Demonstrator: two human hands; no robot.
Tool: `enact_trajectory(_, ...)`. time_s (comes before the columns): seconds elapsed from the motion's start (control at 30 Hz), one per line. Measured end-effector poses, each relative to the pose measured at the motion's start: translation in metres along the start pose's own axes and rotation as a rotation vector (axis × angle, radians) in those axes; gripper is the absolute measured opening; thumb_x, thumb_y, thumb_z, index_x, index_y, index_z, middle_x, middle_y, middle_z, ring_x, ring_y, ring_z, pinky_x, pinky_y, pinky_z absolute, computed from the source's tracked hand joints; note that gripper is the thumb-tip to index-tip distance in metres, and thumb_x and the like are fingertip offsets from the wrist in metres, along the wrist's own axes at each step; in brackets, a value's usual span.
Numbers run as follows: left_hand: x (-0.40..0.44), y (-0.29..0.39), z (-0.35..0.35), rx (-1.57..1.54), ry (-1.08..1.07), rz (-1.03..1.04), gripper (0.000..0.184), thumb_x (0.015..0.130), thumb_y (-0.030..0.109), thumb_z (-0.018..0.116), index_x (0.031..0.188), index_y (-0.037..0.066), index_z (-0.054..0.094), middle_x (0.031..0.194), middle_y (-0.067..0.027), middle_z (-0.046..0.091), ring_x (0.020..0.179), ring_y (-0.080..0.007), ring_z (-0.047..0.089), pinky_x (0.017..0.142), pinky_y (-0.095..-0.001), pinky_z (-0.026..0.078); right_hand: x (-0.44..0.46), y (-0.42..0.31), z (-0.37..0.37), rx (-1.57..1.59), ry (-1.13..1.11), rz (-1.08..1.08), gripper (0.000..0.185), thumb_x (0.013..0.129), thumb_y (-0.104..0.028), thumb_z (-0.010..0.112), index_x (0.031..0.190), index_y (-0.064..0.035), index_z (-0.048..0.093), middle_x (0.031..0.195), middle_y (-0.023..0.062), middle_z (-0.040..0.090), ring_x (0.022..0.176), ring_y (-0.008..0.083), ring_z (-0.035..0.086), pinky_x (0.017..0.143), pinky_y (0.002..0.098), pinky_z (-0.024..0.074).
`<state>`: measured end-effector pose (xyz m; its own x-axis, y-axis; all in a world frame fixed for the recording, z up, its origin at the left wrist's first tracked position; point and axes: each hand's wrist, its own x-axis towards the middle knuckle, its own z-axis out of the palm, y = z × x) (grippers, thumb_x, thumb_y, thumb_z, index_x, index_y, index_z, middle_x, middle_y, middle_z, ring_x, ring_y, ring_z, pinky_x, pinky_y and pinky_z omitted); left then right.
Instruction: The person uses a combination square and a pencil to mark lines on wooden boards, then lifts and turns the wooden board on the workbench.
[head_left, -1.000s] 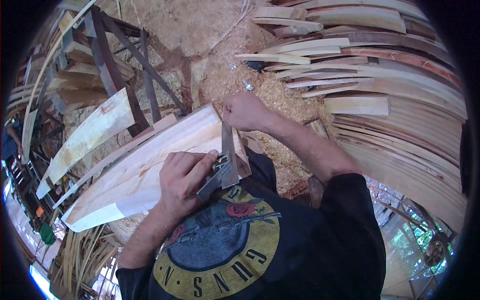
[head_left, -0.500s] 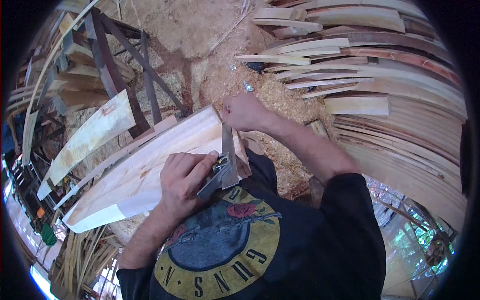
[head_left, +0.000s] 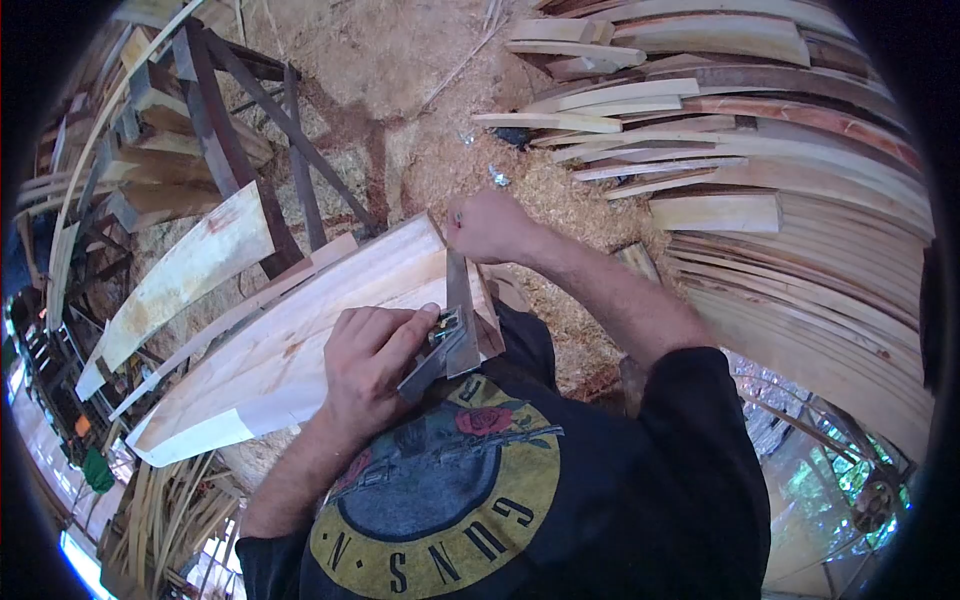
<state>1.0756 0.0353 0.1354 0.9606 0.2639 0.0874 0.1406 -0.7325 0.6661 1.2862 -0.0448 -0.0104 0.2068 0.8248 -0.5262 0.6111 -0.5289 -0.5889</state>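
My left hand (head_left: 368,362) is wrapped round the head of a metal combination square (head_left: 458,318), holding it near my chest. The square's blade lies across the end of a stack of pale curved boards (head_left: 320,315), close to their cut ends. My right hand (head_left: 490,226) is closed at the far end of the blade, by the boards' far corner. Its fingers are curled under, so whatever they may pinch is hidden.
More curved boards (head_left: 790,170) are piled on the right. On the left, a dark wooden trestle (head_left: 215,120) stands beside thick timber blocks (head_left: 160,150) and another curved board (head_left: 185,280). Sawdust and shavings cover the ground (head_left: 430,110). Thin strips (head_left: 160,520) stand at the lower left.
Almost nothing differs. The whole view has shifted very slightly, while both hands and the combination square keep their places on the boards.
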Motion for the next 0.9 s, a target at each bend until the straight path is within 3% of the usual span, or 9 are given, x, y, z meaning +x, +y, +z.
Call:
enact_trajectory(0.03, 0.000, -0.001, 0.000, -0.001, -0.004, 0.004, 0.045, 0.066, 0.008, 0.071, 0.111, 0.000, 0.073, 0.089, -0.0127, 0.069, 0.077, -0.0294, 0.066, 0.068, -0.0391, 0.049, 0.000, -0.001, 0.000, -0.023, -0.015, -0.009, 0.035, 0.087, -0.031, 0.058, 0.100, -0.0047, 0.076, 0.086, 0.0232, 0.074, 0.089, 0.0436, 0.072, 0.084, 0.0527, 0.0573)
enact_trajectory(0.13, -0.001, 0.000, 0.000, -0.012, -0.006, -0.008, 0.047, 0.065, 0.007, 0.072, 0.111, 0.000, 0.073, 0.090, -0.0128, 0.069, 0.077, -0.0296, 0.066, 0.068, -0.0393, 0.049, -0.011, -0.009, -0.054, 0.204, 0.256, 0.050, 0.036, 0.089, -0.035, 0.060, 0.097, -0.0049, 0.076, 0.077, 0.0191, 0.073, 0.076, 0.0380, 0.073, 0.073, 0.0484, 0.0581)
enact_trajectory(0.2, 0.000, 0.001, 0.000, -0.008, 0.001, -0.012, 0.047, 0.065, 0.006, 0.072, 0.112, 0.000, 0.072, 0.090, -0.0130, 0.070, 0.078, -0.0299, 0.066, 0.069, -0.0396, 0.050, -0.033, -0.020, -0.104, 0.339, 0.429, -0.003, 0.035, 0.093, -0.036, 0.064, 0.092, -0.0031, 0.074, 0.066, 0.0116, 0.068, 0.062, 0.0238, 0.068, 0.061, 0.0395, 0.0546)
enact_trajectory(0.3, 0.000, 0.002, -0.001, 0.006, 0.005, -0.008, 0.048, 0.064, 0.005, 0.072, 0.112, 0.001, 0.072, 0.091, -0.0133, 0.070, 0.080, -0.0305, 0.067, 0.069, -0.0398, 0.050, -0.039, 0.001, -0.125, 0.572, 0.585, -0.151, 0.032, 0.095, -0.033, 0.067, 0.087, -0.0017, 0.071, 0.061, 0.0055, 0.062, 0.059, 0.0123, 0.059, 0.057, 0.0325, 0.0492)
enact_trajectory(0.47, 0.002, 0.010, -0.003, 0.008, 0.028, -0.018, 0.047, 0.064, 0.005, 0.073, 0.111, 0.001, 0.073, 0.093, -0.0136, 0.071, 0.083, -0.0316, 0.068, 0.071, -0.0396, 0.051, -0.057, 0.015, -0.113, 0.751, 0.673, -0.043, 0.032, 0.096, -0.030, 0.067, 0.087, 0.0003, 0.069, 0.063, 0.0029, 0.062, 0.062, 0.0092, 0.057, 0.058, 0.0303, 0.0478)
enact_trajectory(0.57, -0.009, 0.000, 0.005, 0.054, 0.023, 0.000, 0.057, 0.064, 0.017, 0.086, 0.117, 0.003, 0.070, 0.098, -0.0117, 0.070, 0.087, -0.0305, 0.067, 0.075, -0.0406, 0.050, -0.064, 0.041, -0.073, 0.761, 0.714, 0.038, 0.027, 0.098, -0.027, 0.065, 0.090, -0.0006, 0.068, 0.067, 0.0013, 0.062, 0.063, 0.0082, 0.058, 0.060, 0.0278, 0.0473)
enact_trajectory(0.7, -0.014, -0.006, 0.011, 0.030, 0.049, 0.003, 0.049, 0.068, 0.008, 0.080, 0.116, 0.006, 0.072, 0.099, -0.0114, 0.071, 0.091, -0.0315, 0.069, 0.078, -0.0406, 0.052, -0.094, 0.058, -0.030, 0.694, 0.820, 0.167, 0.026, 0.099, -0.025, 0.065, 0.091, -0.0006, 0.067, 0.069, 0.0018, 0.064, 0.064, 0.0088, 0.060, 0.062, 0.0271, 0.0488)
enact_trajectory(0.83, -0.011, -0.001, 0.015, 0.057, 0.127, 0.055, 0.035, 0.075, 0.002, 0.074, 0.110, 0.007, 0.074, 0.093, -0.0124, 0.072, 0.083, -0.0333, 0.070, 0.072, -0.0418, 0.054, -0.133, 0.061, 0.011, 0.722, 0.933, 0.263, 0.031, 0.095, -0.031, 0.068, 0.090, -0.0011, 0.070, 0.066, 0.0081, 0.066, 0.065, 0.0097, 0.060, 0.062, 0.0317, 0.0500)
enact_trajectory(0.9, -0.012, 0.007, 0.017, 0.040, 0.165, 0.023, 0.027, 0.080, 0.001, 0.071, 0.106, 0.007, 0.075, 0.090, -0.0128, 0.070, 0.079, -0.0340, 0.070, 0.069, -0.0426, 0.054, -0.157, 0.055, 0.028, 0.790, 0.978, 0.297, 0.030, 0.097, -0.030, 0.066, 0.086, -0.0015, 0.068, 0.066, 0.0052, 0.064, 0.063, 0.0100, 0.057, 0.061, 0.0313, 0.0482)
